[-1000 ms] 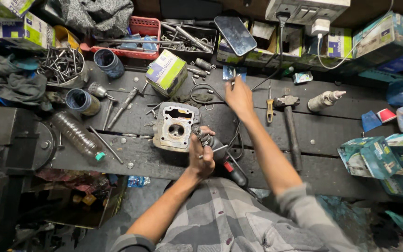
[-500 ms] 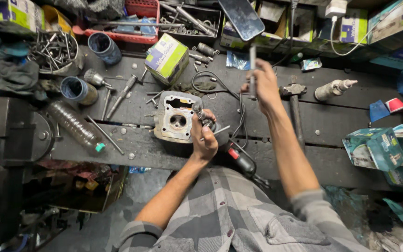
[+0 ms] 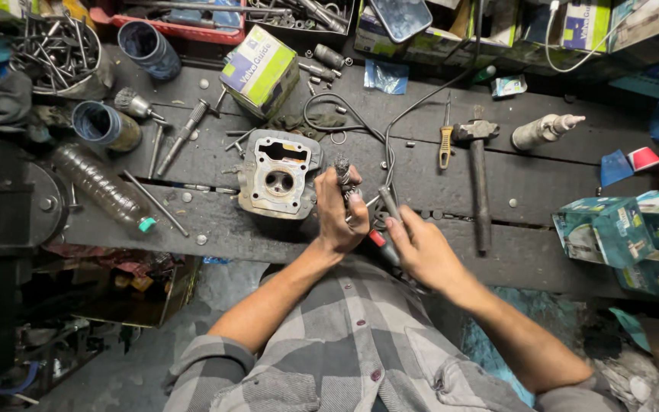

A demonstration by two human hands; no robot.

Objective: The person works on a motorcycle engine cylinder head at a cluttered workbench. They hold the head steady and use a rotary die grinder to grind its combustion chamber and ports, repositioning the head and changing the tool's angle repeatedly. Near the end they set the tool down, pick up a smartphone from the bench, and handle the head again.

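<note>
Workbench (image 3: 543, 172): black, greasy planks. Cylinder head (image 3: 279, 175) near front edge: dull grey metal w/ dark bores. Small part (image 3: 342, 169) in left hand (image 3: 339, 214): grey. Tool (image 3: 387, 204) in right hand (image 3: 421, 248): dark grey shaft; red-and-black handle (image 3: 381, 246) below it. Shirt (image 3: 345, 343): grey/white plaid. Carton (image 3: 261, 70) toward back edge: green, white, purple. Boxes (image 3: 627, 233) at right edge: teal. Hammer (image 3: 476, 172): black. Screwdriver (image 3: 445, 145): yellow grip. Tray (image 3: 173, 30) at back: red. Bottle (image 3: 99, 183) at left: clear, green cap.
</note>
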